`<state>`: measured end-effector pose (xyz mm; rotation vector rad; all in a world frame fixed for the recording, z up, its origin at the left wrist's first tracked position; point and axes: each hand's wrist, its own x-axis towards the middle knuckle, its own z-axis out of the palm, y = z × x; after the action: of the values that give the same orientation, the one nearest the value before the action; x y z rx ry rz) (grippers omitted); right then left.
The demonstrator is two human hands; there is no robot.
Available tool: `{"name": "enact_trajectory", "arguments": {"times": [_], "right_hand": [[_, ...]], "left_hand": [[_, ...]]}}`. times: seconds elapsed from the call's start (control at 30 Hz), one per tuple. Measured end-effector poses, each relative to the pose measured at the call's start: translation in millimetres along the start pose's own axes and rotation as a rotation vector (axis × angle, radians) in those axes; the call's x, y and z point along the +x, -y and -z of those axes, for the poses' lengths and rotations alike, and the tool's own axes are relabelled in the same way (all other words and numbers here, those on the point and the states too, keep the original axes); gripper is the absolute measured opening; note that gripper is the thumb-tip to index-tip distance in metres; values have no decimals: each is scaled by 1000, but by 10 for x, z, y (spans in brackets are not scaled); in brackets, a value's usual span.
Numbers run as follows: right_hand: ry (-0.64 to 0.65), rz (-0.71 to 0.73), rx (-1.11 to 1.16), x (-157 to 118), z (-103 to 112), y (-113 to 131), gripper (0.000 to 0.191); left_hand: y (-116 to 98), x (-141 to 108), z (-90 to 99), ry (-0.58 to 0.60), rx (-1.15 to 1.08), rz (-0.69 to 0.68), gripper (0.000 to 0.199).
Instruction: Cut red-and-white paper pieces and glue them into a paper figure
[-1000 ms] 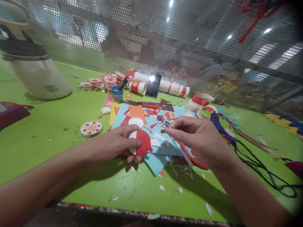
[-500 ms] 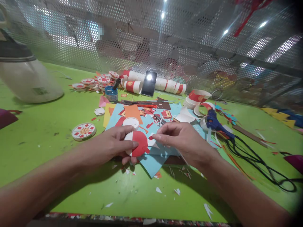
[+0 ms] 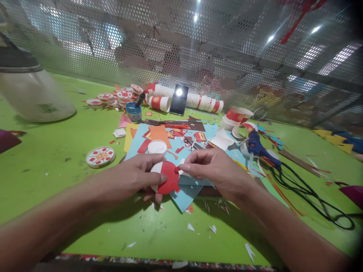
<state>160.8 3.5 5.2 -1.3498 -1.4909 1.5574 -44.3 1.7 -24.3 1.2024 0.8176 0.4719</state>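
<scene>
Between thumb and fingers, my left hand (image 3: 144, 175) grips a red and white paper disc (image 3: 169, 178), with small red tabs along its right edge. A small red paper piece (image 3: 177, 170) is pinched in the fingertips of my right hand (image 3: 208, 166), right at the disc's edge; whether it is fixed there I cannot tell. Just behind the disc lies a white round lid-like piece (image 3: 157, 147). Off to the left rests a decorated white disc (image 3: 100, 156) with red patches. Light blue paper sheets (image 3: 185, 198) lie beneath my hands.
A blue glue gun (image 3: 259, 149) with a black cord lies at right. Behind are a phone (image 3: 179, 99), paper cups (image 3: 159, 104), a blue jar (image 3: 134, 112) and piled decorated discs (image 3: 124, 95). A white kettle-like vessel (image 3: 34, 94) stands at left. Paper scraps litter the green table (image 3: 93, 230).
My right hand has brought the small red piece left to the disc's right edge. The disc in my left hand has shifted slightly down and to the right.
</scene>
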Motion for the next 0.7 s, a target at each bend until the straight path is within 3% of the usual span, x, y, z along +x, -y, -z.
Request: {"name": "enact_trajectory", "arguments": {"times": [0.7], "right_hand": [[27,-119,-6,9,18,-20,15]], "left_hand": [[14,-13,-25,-79,22,76,7]]}}
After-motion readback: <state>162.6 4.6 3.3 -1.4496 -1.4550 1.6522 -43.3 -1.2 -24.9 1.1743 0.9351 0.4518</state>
